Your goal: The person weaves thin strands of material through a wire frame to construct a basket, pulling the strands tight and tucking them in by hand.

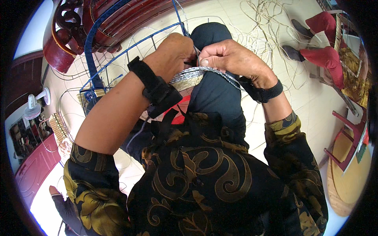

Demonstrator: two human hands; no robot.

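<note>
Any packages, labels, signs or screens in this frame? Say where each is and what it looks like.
None that can be made out.
The hands work a woven strip on a blue wire frame, left hand and right hand pinching it over the knee.
Small dark items on the rack at far left are too blurred to tell.

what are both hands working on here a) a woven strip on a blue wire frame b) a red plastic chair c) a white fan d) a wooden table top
a: the left hand and right hand meet over a pale woven strip wound along the blue wire frame, resting over the person's knee.
</note>
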